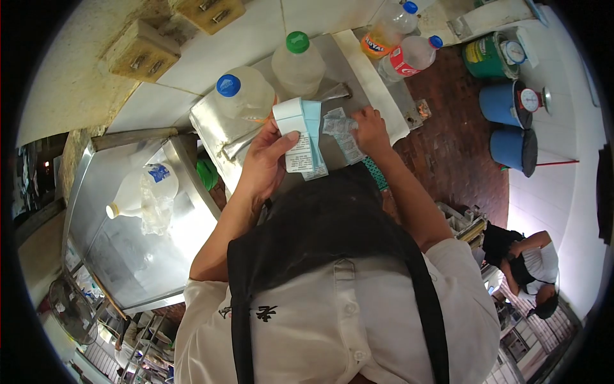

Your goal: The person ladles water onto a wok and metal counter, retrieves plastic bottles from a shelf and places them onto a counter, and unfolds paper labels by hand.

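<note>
A small bundle of white and light blue printed slips (297,137) is in my left hand (268,157), the thumb pressed on its front. An orange pen-like stick (256,120) shows beside those fingers. My right hand (371,132) has its fingers bent round the edge of a crumpled strip of printed slips (341,131), to the right of the bundle. Both hands are above the metal table (211,144). Behind them stand a jug with a blue cap (246,96) and another with a green cap (298,67).
Two soda bottles (409,57) are at the table's right end. Blue bins (505,104) and a green bucket (483,57) line the right wall. A plastic jug (131,192) lies on the metal counter at left. Another person (524,259) is at lower right.
</note>
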The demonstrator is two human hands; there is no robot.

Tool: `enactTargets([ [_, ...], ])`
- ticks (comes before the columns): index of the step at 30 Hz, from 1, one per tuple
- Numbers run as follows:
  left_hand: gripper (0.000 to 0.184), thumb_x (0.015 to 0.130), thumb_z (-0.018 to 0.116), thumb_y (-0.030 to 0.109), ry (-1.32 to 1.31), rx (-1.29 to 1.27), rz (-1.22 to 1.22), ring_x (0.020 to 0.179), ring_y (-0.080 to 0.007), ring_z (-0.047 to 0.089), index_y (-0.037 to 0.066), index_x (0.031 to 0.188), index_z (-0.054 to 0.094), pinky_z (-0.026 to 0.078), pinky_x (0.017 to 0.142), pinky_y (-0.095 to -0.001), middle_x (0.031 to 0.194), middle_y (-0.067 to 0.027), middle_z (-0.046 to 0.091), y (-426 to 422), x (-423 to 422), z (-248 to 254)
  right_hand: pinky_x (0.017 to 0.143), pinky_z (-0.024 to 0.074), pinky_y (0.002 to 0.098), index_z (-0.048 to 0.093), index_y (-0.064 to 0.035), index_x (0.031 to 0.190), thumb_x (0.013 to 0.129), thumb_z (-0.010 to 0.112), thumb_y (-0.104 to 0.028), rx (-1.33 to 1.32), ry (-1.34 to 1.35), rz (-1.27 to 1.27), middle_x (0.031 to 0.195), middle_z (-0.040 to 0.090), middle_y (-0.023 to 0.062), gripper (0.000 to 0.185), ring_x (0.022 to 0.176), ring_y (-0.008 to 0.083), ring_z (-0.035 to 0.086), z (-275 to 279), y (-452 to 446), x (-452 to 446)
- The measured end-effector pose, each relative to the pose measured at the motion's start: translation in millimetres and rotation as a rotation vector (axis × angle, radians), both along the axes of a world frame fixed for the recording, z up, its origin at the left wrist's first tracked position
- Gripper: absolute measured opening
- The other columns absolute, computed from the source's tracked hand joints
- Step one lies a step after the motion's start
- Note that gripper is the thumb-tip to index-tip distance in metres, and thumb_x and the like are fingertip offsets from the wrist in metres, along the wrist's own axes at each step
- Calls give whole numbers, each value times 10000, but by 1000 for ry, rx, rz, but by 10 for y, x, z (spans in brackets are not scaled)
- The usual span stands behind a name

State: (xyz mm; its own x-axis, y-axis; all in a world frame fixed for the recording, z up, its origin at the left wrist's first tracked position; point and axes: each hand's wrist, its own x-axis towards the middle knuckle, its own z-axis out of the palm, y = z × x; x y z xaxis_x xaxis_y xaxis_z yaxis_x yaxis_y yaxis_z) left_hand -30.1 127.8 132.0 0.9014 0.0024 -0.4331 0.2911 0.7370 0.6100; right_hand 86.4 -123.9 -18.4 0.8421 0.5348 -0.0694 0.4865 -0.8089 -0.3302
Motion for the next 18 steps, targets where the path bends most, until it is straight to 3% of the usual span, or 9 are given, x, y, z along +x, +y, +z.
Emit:
enactTargets([
  [6,385,952,563,24,10,37,4,1077,-193,621,43,1334,514,497,970,-374,1178,-83,631,21,14,-17,901,459,495,616,-91,1143,742,769,-104,40,49,10,1141,538,137,430,1093,372,532,159,14,1],
  [9,227,947,612,11,29,78,10,1054,-146,607,53,1166,571,482,944,-322,1149,-52,645,38,8,-24,842,481,462,607,-59,1164,806,751,-170,230,-59,-19,1111,562,155,402,1030,367,564,311,37,-26],
  [12,192,943,623,-4,-152,389,-45,1030,-122,597,53,1118,568,479,915,-291,1113,-33,643,41,-56,-166,857,496,368,601,-38,1178,857,749,-173,309,582,-130,1107,605,132,378,986,266,608,964,203,-77],
  [15,174,939,639,-7,-175,395,-35,994,-94,574,59,1079,558,468,884,-265,1055,-7,626,-14,-38,-201,841,494,319,584,-19,1181,904,722,-223,660,721,90,1051,628,99,371,923,193,615,1450,294,-223],
  [18,180,929,663,10,-198,416,-34,990,-92,569,61,1065,557,464,891,-267,1033,-2,617,-58,10,-185,846,498,321,601,-17,1145,899,711,-207,770,574,153,984,638,78,329,890,179,625,1650,408,-291],
])
